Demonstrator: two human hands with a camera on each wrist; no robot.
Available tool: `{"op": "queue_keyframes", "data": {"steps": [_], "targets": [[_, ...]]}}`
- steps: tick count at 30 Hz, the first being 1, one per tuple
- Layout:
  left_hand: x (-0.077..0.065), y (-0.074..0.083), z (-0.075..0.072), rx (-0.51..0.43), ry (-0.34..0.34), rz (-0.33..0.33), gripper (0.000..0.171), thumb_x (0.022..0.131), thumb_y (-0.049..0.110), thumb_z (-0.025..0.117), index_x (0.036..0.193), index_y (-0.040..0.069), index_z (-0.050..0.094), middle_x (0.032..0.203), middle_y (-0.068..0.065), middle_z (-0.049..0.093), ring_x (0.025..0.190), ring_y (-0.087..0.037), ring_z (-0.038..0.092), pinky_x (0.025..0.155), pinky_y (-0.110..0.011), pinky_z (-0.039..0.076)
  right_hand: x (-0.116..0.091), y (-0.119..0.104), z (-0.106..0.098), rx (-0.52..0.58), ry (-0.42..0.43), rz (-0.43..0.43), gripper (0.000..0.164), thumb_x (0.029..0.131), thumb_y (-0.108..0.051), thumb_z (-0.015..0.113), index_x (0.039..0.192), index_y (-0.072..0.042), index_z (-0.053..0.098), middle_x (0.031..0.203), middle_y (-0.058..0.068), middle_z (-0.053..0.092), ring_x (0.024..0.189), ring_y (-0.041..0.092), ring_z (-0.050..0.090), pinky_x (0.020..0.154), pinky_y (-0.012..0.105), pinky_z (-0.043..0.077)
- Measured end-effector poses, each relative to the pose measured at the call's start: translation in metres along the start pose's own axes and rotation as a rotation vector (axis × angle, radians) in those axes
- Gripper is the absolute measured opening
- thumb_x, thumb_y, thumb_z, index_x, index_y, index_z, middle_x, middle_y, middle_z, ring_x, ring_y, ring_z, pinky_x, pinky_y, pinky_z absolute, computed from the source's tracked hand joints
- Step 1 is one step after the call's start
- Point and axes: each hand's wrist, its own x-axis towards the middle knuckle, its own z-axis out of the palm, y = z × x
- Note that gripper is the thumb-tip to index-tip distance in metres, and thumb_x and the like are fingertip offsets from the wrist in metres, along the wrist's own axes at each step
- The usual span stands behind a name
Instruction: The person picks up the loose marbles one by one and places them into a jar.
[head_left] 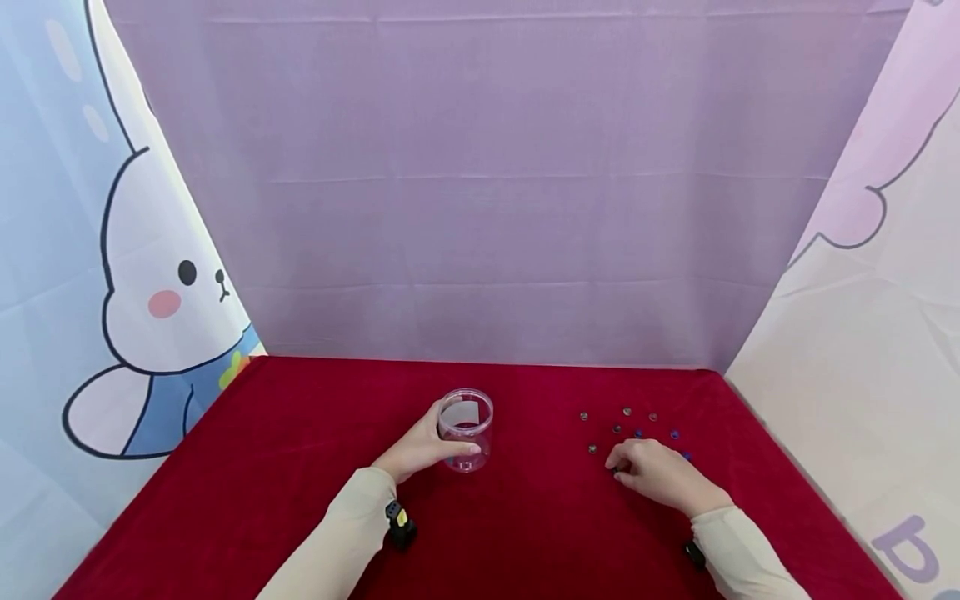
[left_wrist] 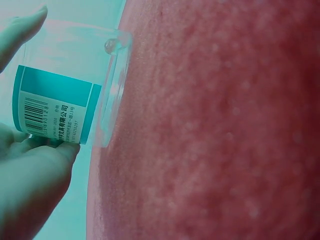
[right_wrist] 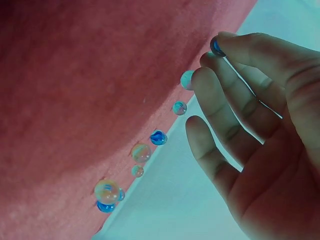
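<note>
My left hand (head_left: 423, 446) grips a clear plastic jar (head_left: 467, 461) that stands upright on the red cloth, its round mouth uncovered. A label with a barcode (left_wrist: 36, 116) wraps the jar's side in the left wrist view. One glass marble (left_wrist: 112, 46) shows through the wall near the jar's base. My right hand (head_left: 660, 473) is low over the cloth at the right. Between its thumb and a fingertip it pinches a dark blue marble (right_wrist: 217, 46); the other fingers are spread. Several loose marbles, among them a blue one (right_wrist: 158, 137) and a clear one (right_wrist: 107, 192), lie beyond that hand.
The red cloth (head_left: 225, 500) covers the table between the two arms. A purple curtain (head_left: 480, 183) hangs behind its far edge. Printed cloth with a cartoon rabbit (head_left: 172, 275) stands at the left, and a pale printed cloth (head_left: 862, 358) at the right.
</note>
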Motion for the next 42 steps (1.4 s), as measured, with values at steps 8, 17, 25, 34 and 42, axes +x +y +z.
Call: {"op": "queue_keyframes", "data": {"steps": [8, 17, 25, 34, 42], "targets": [[0.002, -0.002, 0.001, -0.011, 0.002, 0.003, 0.086, 0.085, 0.025, 0.083, 0.154, 0.019, 0.031, 0.142, -0.007, 0.047, 0.127, -0.026, 0.047, 0.102, -0.051, 0.044, 0.002, -0.002, -0.004, -0.030, 0.033, -0.025, 0.013, 0.085, -0.007, 0.078, 0.096, -0.013, 0.074, 0.090, -0.009, 0.066, 0.079, 0.008, 0.059, 0.071, 0.029, 0.054], [0.001, -0.002, 0.001, -0.009, 0.000, -0.004, 0.086, 0.085, 0.027, 0.083, 0.154, 0.021, 0.032, 0.141, -0.007, 0.048, 0.126, -0.026, 0.047, 0.101, -0.051, 0.045, 0.005, -0.008, -0.009, -0.034, 0.069, -0.048, 0.013, 0.086, -0.006, 0.077, 0.097, -0.012, 0.074, 0.090, -0.010, 0.066, 0.081, 0.008, 0.062, 0.072, 0.029, 0.055], [0.001, -0.001, 0.001, 0.000, 0.001, -0.012, 0.086, 0.085, 0.027, 0.083, 0.153, 0.022, 0.031, 0.141, -0.006, 0.048, 0.126, -0.025, 0.048, 0.100, -0.050, 0.045, 0.007, -0.013, -0.012, -0.036, 0.080, -0.057, 0.014, 0.086, -0.005, 0.076, 0.099, -0.010, 0.074, 0.093, -0.007, 0.068, 0.084, 0.014, 0.064, 0.073, 0.029, 0.055], [0.003, -0.004, 0.000, 0.021, 0.008, -0.012, 0.088, 0.084, 0.031, 0.084, 0.154, 0.023, 0.030, 0.142, -0.005, 0.046, 0.128, -0.027, 0.045, 0.101, -0.051, 0.045, 0.014, -0.022, -0.017, -0.026, 0.099, -0.095, 0.015, 0.087, -0.004, 0.076, 0.101, -0.012, 0.074, 0.095, -0.006, 0.068, 0.086, 0.016, 0.065, 0.075, 0.029, 0.055], [0.004, -0.005, 0.000, 0.016, -0.003, 0.000, 0.087, 0.085, 0.030, 0.083, 0.153, 0.022, 0.030, 0.141, -0.005, 0.046, 0.126, -0.027, 0.047, 0.100, -0.050, 0.046, 0.021, -0.027, -0.013, -0.050, 0.142, -0.117, 0.017, 0.087, -0.005, 0.077, 0.103, -0.010, 0.074, 0.097, -0.005, 0.069, 0.088, 0.016, 0.066, 0.078, 0.032, 0.056]]}}
